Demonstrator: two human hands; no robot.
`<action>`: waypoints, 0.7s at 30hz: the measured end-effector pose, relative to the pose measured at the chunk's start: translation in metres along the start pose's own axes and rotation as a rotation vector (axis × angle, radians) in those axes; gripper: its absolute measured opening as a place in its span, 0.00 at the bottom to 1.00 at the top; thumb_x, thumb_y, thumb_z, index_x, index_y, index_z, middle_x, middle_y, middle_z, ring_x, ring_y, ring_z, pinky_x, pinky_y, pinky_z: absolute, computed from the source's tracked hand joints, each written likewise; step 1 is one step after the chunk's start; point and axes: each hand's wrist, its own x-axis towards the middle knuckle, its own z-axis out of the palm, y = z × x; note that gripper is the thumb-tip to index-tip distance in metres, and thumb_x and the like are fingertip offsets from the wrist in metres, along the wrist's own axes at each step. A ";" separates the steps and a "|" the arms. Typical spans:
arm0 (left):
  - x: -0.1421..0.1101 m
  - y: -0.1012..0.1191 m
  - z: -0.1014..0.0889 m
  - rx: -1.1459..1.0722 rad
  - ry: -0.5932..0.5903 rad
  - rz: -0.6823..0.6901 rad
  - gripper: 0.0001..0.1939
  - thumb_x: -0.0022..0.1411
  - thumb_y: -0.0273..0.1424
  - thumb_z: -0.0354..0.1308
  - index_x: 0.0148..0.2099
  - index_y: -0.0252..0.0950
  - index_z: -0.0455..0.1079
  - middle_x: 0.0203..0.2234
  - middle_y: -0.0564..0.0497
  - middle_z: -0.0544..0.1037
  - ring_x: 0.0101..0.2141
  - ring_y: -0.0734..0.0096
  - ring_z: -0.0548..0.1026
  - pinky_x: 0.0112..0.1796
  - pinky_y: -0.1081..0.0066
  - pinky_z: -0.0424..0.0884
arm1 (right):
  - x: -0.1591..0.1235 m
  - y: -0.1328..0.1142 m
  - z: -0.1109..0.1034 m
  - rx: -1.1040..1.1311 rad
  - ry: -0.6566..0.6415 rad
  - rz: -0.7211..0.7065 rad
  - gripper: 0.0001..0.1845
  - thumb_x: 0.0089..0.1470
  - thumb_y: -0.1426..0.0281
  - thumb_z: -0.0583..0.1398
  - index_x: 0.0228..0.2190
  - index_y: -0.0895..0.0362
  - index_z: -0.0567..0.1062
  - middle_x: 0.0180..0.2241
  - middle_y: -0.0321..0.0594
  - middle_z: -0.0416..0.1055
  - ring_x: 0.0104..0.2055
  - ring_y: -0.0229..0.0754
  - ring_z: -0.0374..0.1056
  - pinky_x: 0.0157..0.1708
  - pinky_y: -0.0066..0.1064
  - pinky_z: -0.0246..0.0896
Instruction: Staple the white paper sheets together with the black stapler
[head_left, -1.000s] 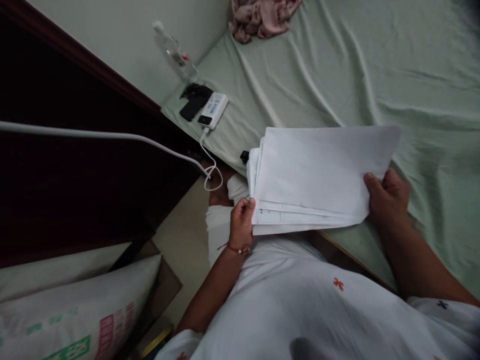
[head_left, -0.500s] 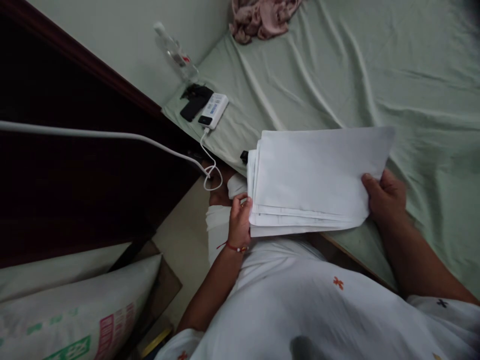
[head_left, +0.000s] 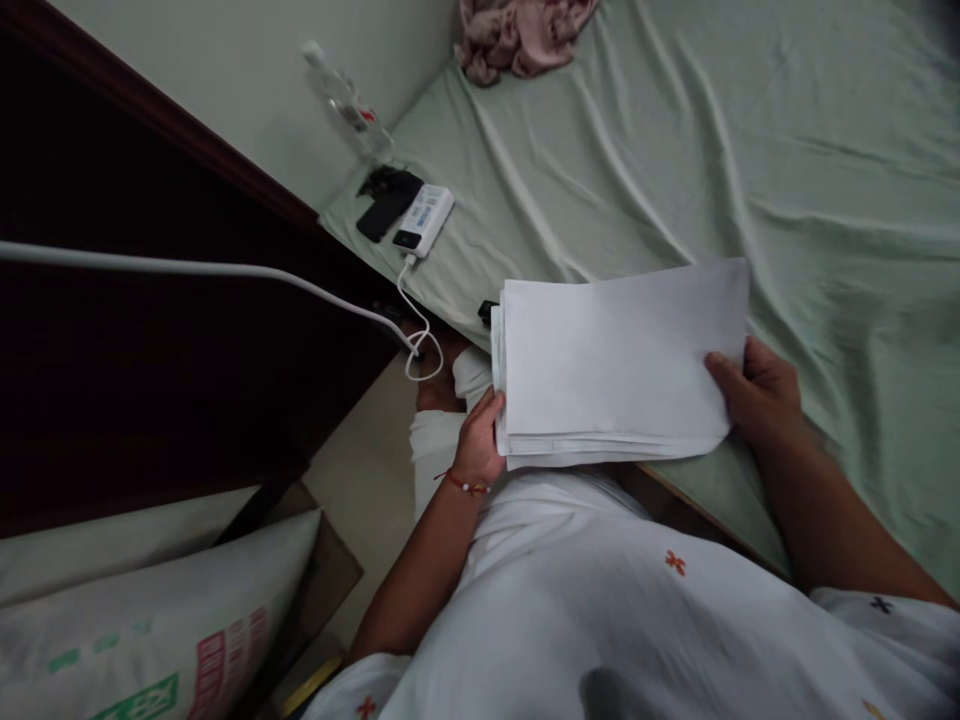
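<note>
Head view: a stack of paper is held over the person's lap, beside the edge of the bed, its top sheet blank and the ones below it peeping out unevenly at the left and lower edges. The left hand, with a red bracelet at the wrist, has its fingers closed narrowly at the left edge, near the lower corner. The right hand pinches the right edge, thumb on top; its other fingers are partly hidden, and how firmly they press cannot be told. The stack looks light and bendy, with a gentle bow toward the right, and loose sheets like these would probably slide over one another or crease at the corners. A flat, even hold on the two short edges, thumbs above and fingers below, should suit it best. Just past the upper left corner sits a small black object. Farther along the bed are a white power bank with a white cable plugged in, a dark flat object beside it, a clear bottle by the wall, and a crumpled pink cloth. Printed sacks lie at the lower left.
</note>
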 end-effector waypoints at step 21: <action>0.000 0.025 0.017 0.314 -0.118 0.291 0.22 0.50 0.49 0.81 0.38 0.38 0.84 0.36 0.46 0.87 0.52 0.51 0.83 0.59 0.58 0.77 | -0.001 -0.025 -0.003 0.325 0.001 0.143 0.33 0.32 0.61 0.80 0.43 0.48 0.82 0.45 0.38 0.84 0.41 0.47 0.78 0.40 0.38 0.78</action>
